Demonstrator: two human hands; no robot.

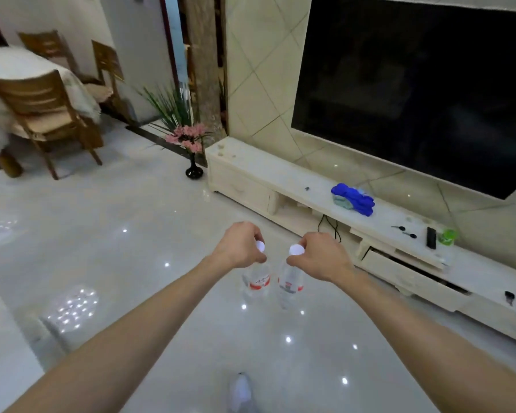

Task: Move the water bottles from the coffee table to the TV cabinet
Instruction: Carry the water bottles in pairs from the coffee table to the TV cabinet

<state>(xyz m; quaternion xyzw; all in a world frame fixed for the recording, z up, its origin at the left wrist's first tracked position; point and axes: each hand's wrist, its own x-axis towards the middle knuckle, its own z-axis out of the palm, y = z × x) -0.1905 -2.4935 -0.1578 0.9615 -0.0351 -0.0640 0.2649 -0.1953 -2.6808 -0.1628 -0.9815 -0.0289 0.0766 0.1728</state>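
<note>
While the TV cabinet [325, 186] stands ahead, each hand [240, 245] [325, 256] grips a water bottle [256, 281] [291, 281].

home living room | wall TV [414, 93] | TV cabinet [283, 186] | dining chairs [39, 114]

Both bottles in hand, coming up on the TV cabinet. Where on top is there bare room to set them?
Widest bare patch on the cabinet top: between the left-end bits and the blue cloth. Crowded right of it: keys, remote, green object.
</note>
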